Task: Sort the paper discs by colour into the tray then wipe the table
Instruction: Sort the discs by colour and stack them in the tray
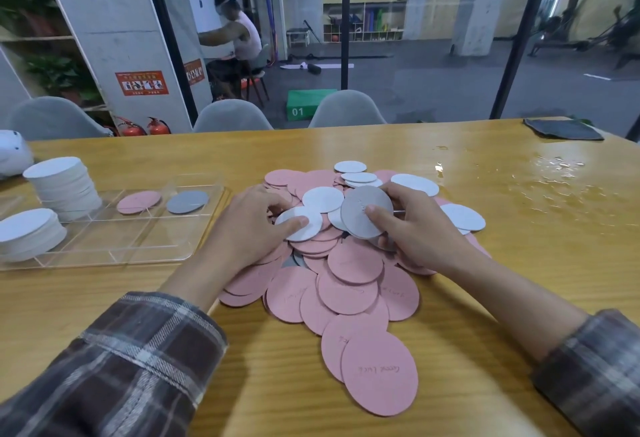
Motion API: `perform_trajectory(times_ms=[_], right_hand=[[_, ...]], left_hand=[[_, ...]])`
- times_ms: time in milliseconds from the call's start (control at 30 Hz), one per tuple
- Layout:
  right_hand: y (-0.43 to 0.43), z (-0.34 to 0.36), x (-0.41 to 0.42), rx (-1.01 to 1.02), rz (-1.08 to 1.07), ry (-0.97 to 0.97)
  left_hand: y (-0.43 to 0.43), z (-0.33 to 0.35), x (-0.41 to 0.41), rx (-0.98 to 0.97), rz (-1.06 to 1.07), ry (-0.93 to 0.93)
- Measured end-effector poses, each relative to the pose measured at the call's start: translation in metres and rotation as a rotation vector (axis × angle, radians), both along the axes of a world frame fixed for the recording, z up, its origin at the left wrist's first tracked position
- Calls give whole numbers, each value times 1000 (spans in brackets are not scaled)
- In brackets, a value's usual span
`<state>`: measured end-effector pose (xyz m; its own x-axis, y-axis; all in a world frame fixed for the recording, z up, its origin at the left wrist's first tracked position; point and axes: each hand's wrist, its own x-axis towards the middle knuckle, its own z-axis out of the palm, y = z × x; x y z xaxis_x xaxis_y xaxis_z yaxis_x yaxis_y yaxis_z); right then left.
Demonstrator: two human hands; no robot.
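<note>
A loose heap of pink, white and grey paper discs (353, 284) covers the middle of the wooden table. My right hand (420, 228) pinches a grey disc (360, 213), tilted up above the heap. My left hand (254, 225) pinches a white disc (304, 228) at the heap's left side. To the left lies a clear divided tray (114, 246). It holds two stacks of white discs (64, 183), a single pink disc (138, 201) and a single grey disc (187, 201).
A dark grey cloth (562, 128) lies at the table's far right corner, with spilled water (554, 166) shining on the wood near it. A white object (12, 154) sits at the far left edge. Grey chairs (232, 117) stand behind the table.
</note>
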<state>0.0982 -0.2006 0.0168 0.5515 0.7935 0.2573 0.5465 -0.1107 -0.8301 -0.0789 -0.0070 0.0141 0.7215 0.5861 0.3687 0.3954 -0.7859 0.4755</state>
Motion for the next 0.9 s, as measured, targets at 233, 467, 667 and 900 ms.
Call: perform_trajectory(times_ms=[233, 467, 667, 900], right_hand=[[-2, 2, -1, -4, -25, -41], [-1, 1, -1, -9, -32, -30], [-1, 3, -2, -15, -39, -3], [0, 1, -1, -32, -20, 53]], left_hand=[[-7, 6, 3, -135, 18, -119], [-10, 11, 0, -203, 55, -193], [-12, 17, 1, -437, -46, -300], [-21, 12, 7, -476, -228, -278]])
